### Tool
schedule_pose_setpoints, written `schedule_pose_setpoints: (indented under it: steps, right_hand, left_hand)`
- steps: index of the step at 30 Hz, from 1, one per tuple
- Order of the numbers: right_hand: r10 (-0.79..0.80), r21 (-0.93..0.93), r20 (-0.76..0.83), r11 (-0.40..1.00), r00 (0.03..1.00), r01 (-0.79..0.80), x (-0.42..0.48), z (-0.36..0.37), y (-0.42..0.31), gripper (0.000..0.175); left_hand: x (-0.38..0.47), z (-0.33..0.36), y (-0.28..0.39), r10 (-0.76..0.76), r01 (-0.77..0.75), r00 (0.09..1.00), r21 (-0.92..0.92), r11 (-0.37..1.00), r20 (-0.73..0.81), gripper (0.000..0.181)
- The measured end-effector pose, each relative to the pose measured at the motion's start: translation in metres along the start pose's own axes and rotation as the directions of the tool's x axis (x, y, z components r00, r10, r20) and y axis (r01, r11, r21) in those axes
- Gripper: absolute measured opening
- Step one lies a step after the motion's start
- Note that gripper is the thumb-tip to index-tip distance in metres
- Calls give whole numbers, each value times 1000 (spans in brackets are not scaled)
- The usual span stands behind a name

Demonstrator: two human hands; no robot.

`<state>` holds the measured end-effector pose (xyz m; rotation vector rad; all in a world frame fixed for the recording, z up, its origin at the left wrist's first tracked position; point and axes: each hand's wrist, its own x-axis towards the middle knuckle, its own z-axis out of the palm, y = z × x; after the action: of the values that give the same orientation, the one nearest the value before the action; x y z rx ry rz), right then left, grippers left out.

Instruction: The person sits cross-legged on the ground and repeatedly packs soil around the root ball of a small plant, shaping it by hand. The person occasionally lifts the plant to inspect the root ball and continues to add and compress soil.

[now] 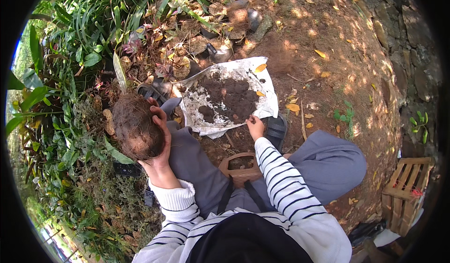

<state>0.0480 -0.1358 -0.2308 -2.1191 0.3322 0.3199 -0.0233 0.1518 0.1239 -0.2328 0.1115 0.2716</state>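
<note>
A round ball of dark soil wrapped in brown fibre (137, 127) rests in my left hand (162, 136), held up at the left above my leg. My right hand (254, 125) is at the lower right edge of a white plastic sheet (269, 101), with thumb and fingertips together; whether it pinches the edge or something small cannot be made out. Dark, crumbly soil (232, 97) is spread over the middle of the sheet, with a few yellow leaves on it. The sheet lies on the ground between my sandalled feet.
Beneath me is a brown plastic stool (239, 175). Dense green plants (70, 122) fill the left side. Potted plants and a dark bottle-like thing (212, 48) are beyond the sheet. A wooden crate (404, 192) stands at the right, near a stone wall (411, 62). Fallen leaves dot the earth.
</note>
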Motion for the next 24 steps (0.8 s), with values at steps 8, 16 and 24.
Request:
schedule_pose_setpoints:
  steps: [8,16,24]
  right_hand:
    - [-137,-67,-57,989,989,133,36,17,7,33]
    - [-351,-499,51,802,935,328,90,31,-54,62]
    - [-353,-717,203,582,913,384,126,39,-76,68]
  left_hand:
    - [23,9,-19,108,-149,961,-147,978,-253,63]
    - [35,8,-24,55,-127,925,-168,978,-377,62]
    - [43,11,-18,78,-137,921,-131,982,-383,60]
